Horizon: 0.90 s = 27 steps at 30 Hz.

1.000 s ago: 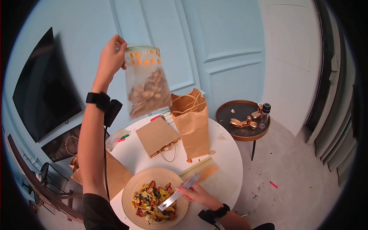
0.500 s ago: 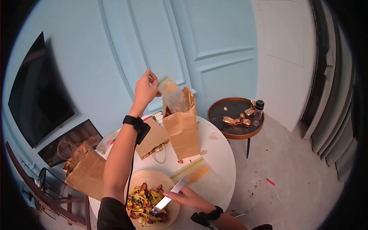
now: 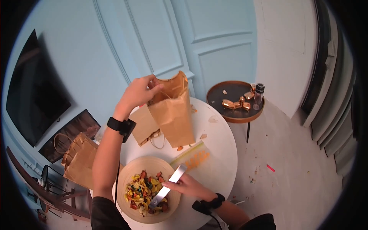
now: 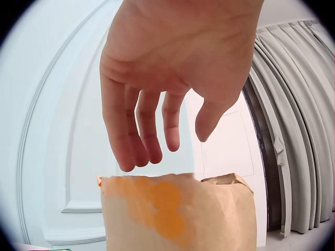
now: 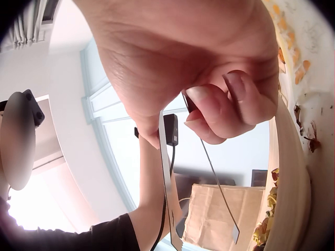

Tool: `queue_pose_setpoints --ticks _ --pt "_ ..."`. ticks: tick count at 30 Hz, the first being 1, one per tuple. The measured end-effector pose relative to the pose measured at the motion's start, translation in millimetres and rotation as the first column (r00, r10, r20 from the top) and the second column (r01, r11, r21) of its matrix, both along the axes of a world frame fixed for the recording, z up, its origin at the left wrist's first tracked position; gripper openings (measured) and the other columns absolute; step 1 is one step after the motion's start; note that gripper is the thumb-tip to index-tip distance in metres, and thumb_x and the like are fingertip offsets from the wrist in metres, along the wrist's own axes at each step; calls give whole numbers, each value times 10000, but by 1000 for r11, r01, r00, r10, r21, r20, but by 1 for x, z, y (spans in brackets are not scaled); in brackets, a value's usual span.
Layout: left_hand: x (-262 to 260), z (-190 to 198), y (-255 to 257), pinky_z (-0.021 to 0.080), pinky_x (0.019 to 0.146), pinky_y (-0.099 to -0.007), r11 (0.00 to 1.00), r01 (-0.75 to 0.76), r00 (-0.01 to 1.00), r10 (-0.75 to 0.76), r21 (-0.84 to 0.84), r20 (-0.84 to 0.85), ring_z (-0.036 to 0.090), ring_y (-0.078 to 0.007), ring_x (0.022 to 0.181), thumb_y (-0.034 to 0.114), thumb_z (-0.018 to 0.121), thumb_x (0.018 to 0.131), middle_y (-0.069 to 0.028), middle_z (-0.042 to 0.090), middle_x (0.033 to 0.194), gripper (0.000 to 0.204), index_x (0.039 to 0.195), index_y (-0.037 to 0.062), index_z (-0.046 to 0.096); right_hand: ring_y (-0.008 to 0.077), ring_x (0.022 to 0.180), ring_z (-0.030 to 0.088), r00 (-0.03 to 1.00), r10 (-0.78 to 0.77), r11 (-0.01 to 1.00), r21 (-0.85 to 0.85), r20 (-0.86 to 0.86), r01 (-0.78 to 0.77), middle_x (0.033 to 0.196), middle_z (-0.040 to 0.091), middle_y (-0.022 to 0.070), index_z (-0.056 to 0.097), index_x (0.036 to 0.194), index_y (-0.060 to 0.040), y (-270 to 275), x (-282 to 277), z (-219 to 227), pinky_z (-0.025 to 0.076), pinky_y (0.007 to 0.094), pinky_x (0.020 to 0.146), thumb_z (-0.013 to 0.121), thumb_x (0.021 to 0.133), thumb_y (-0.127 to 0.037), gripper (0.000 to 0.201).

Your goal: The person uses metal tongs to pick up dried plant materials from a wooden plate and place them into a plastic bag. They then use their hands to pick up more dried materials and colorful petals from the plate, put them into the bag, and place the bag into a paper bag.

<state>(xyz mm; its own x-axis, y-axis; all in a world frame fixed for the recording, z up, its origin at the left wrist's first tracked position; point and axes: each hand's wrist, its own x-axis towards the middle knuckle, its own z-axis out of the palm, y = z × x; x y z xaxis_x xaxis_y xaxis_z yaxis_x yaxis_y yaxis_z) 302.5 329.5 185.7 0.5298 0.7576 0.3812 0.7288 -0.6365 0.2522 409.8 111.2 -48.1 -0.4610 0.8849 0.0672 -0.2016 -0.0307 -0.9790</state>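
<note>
My left hand [image 3: 138, 92] is at the mouth of an upright brown paper bag [image 3: 174, 119]. The left wrist view shows this hand [image 4: 170, 63] with its fingers hanging loosely, nothing between them, above the bag's rim [image 4: 225, 209]. Orange dots show at the bag's upper part; how much of the zip bag is inside is hidden. My right hand [image 3: 195, 188] holds metal tongs [image 3: 173, 179], their tips among colourful dried pieces [image 3: 143, 189] in a round wooden bowl [image 3: 174, 201]. In the right wrist view, thumb and curled fingers of this hand [image 5: 193, 57] grip the tongs [image 5: 166, 183].
A flat zip bag with orange marks [image 3: 197, 159] lies right of the bowl. Behind it are a flattened paper bag [image 3: 143, 124] and loose bits. Another paper bag [image 3: 82, 163] stands left. A side table [image 3: 218, 115] holds a bottle [image 3: 258, 97] and copper-coloured figures [image 3: 234, 104].
My left hand has lowered the filled zip bag from the air into the standing paper bag and let it go. The right hand still holds the tongs over the bowl.
</note>
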Motion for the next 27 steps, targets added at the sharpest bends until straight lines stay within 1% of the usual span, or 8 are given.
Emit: queue_pose_setpoints --ticks 5,7,9,11,14,20,23,27 --pt "-3 -20 -60 487 601 -350 991 132 984 -131 2 -125 620 -219 610 284 695 971 -95 666 686 286 847 28 670 66 919 587 998 49 993 112 -28 -45 1086 664 -3 600 1302 1 1 0 -10 505 258 779 736 994 -304 454" --pt "-1 -56 -71 489 613 -345 951 217 956 -252 -223 -147 631 -227 618 267 693 969 -103 679 698 261 854 32 701 67 891 583 995 95 967 239 -21 -87 1051 673 -1 631 1255 3 1 -4 -20 496 264 761 738 986 -366 469" --pt "4 -107 -70 534 682 -371 896 191 908 -316 -401 -274 696 -265 710 306 696 956 -121 725 767 277 965 33 747 85 845 581 976 213 956 195 40 -217 980 685 2 677 1186 6 -1 -5 -27 484 278 738 737 980 -397 456" --pt "2 -161 -60 574 840 -452 932 104 810 -282 -346 -515 734 -355 947 392 716 912 -188 759 983 380 1064 48 767 102 799 579 938 331 927 150 99 -343 908 696 4 723 1116 8 -3 -4 -28 472 292 714 736 975 -427 458" --pt "7 -201 -44 569 914 -461 922 52 761 -285 -384 -582 715 -381 1059 443 750 872 -189 755 1093 488 1133 31 753 124 864 605 943 292 920 223 161 -323 998 715 31 681 1238 8 -15 -2 -29 498 299 773 731 979 -417 501" --pt "19 -214 -51 571 921 -454 905 -7 734 -284 -426 -617 723 -368 1071 422 845 768 -198 754 1116 565 1155 22 749 136 1105 621 932 337 924 143 134 -354 1267 668 67 516 1440 -10 -42 13 2 503 297 963 735 983 -378 626" --pt "23 -215 -58 574 917 -453 921 -42 726 -239 -388 -645 721 -357 1090 370 878 735 -196 751 1129 539 1136 29 759 143 1126 626 963 268 959 101 -28 -264 1267 671 71 527 1424 -1 -58 11 7 502 304 979 737 981 -377 617" --pt "22 -223 -52 575 891 -446 938 -32 767 -198 -345 -610 718 -335 1077 336 881 736 -159 754 1108 428 1053 74 766 108 946 580 978 202 971 120 44 -206 1055 645 26 607 1232 0 -70 13 4 466 275 834 731 981 -356 453"
